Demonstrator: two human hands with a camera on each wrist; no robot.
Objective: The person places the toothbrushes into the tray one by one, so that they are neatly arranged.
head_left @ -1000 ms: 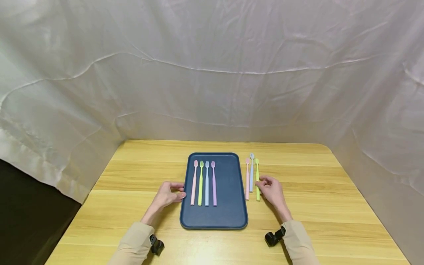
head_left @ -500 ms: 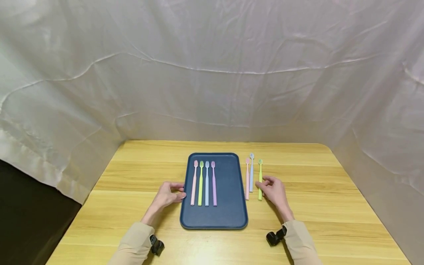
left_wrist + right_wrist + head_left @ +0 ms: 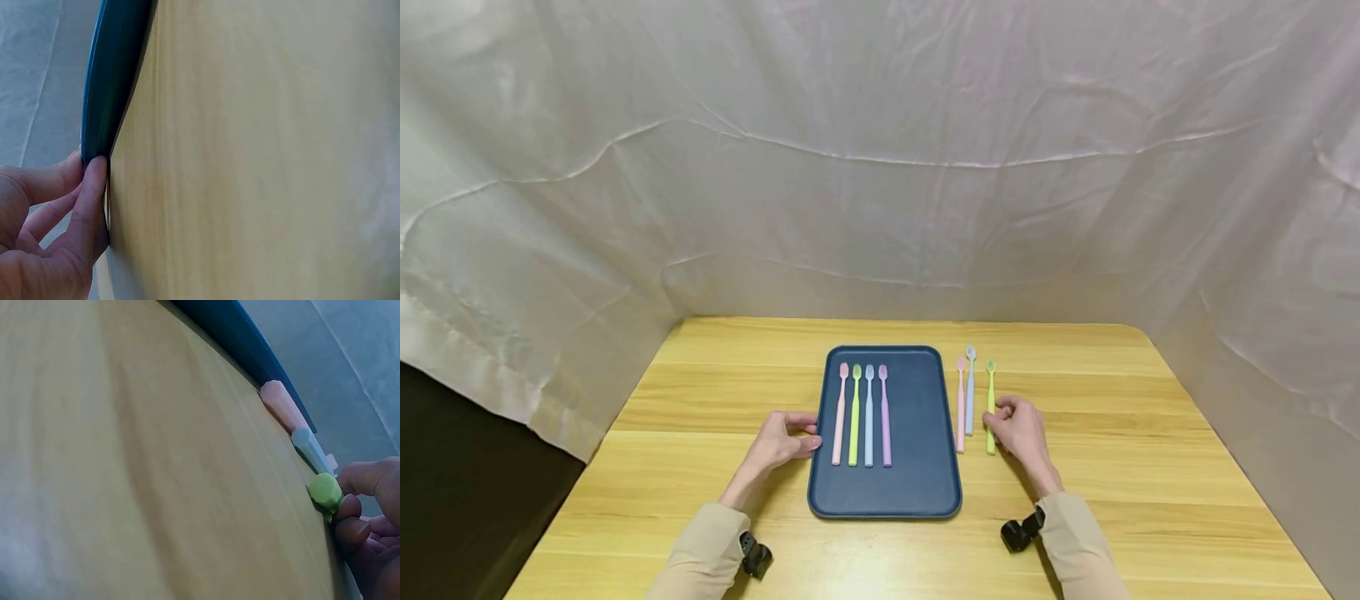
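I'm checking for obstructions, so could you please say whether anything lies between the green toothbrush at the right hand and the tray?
Yes: a pink toothbrush and a blue toothbrush lie between the green toothbrush and the tray.

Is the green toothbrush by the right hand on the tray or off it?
Off: the green toothbrush is outside the tray, with a pink toothbrush and a blue toothbrush between them.

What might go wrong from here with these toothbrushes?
If moved toward the tray, the green toothbrush in the right hand might knock the pink toothbrush and blue toothbrush lying between.
The left hand holds the tray's edge; a tug could disturb the four toothbrushes lined up inside.
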